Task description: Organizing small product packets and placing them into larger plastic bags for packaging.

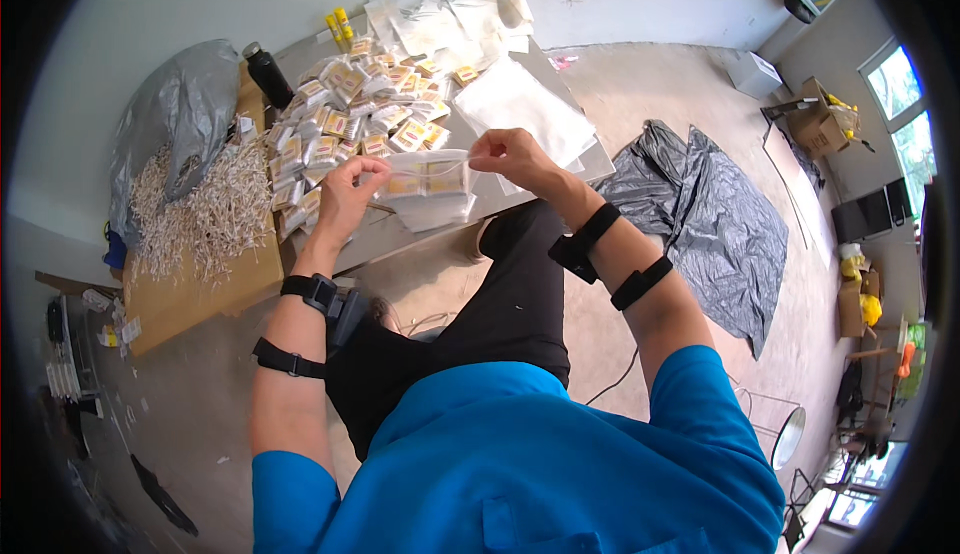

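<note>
Two hands meet over a clear plastic bag point(428, 182), held up just above the near edge of the counter point(400, 234). Far left, a crumpled grey sack point(180, 104) lies beside a spill of thin white sticks point(200, 214) on a brown cardboard sheet point(190, 294). A dark bottle point(268, 74) stands behind them. Next comes a heap of small yellow-and-white packets point(350, 114) spread over the counter, touching one another.

The left hand point(347, 194) pinches the bag's left upper corner, fingers closed on the plastic. The bag shows yellow packets inside and hangs level between both hands. The right hand point(512, 157) grips the opposite corner, its fingers likewise closed on the film. Black straps circle both forearms.

Behind the right hand lie flat white bags point(520, 104), with more clear ones point(450, 14) stacked toward the wall. Further right, a dark plastic sheet point(700, 224) is spread on the floor, and cardboard boxes point(815, 124) sit near the window.
</note>
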`<action>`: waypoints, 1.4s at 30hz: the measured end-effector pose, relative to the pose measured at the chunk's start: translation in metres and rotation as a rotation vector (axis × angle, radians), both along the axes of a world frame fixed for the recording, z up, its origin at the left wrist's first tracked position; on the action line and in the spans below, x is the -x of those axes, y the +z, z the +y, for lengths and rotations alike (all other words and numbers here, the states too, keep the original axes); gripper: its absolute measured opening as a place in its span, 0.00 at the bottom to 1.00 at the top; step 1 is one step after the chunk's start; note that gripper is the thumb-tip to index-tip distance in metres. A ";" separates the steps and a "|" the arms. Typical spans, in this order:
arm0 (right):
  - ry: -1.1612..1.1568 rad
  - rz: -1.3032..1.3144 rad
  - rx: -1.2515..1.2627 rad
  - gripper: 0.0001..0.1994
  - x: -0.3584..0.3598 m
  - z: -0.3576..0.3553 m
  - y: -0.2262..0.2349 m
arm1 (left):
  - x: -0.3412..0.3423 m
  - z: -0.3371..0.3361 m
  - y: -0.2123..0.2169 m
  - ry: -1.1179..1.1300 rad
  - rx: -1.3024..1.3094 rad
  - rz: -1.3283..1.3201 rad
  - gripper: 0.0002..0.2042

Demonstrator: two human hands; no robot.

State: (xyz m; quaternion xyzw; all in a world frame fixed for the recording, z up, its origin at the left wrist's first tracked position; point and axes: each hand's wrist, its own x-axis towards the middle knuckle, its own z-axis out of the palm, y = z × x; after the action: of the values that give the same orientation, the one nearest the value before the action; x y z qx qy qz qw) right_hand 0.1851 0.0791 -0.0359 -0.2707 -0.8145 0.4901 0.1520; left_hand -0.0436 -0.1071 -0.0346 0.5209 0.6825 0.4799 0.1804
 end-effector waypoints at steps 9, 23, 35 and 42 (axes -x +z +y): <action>-0.100 0.155 0.231 0.11 -0.015 -0.004 -0.017 | -0.003 -0.009 -0.009 0.053 0.074 -0.116 0.06; -0.217 0.406 0.060 0.10 -0.019 -0.018 -0.012 | -0.003 -0.021 0.003 0.072 -0.016 -0.250 0.06; -0.241 0.635 0.337 0.12 0.014 -0.018 0.050 | 0.000 -0.008 0.082 0.024 -0.057 -0.210 0.09; -0.258 0.666 0.310 0.11 0.023 -0.023 0.072 | 0.008 -0.007 0.096 0.051 -0.151 -0.162 0.08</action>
State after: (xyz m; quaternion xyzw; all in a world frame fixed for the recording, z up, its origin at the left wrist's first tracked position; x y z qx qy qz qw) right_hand 0.1626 0.0559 0.0365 -0.2169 -0.5961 0.6453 0.4256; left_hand -0.0520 -0.1138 0.0617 0.4752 0.6405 0.5748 0.1830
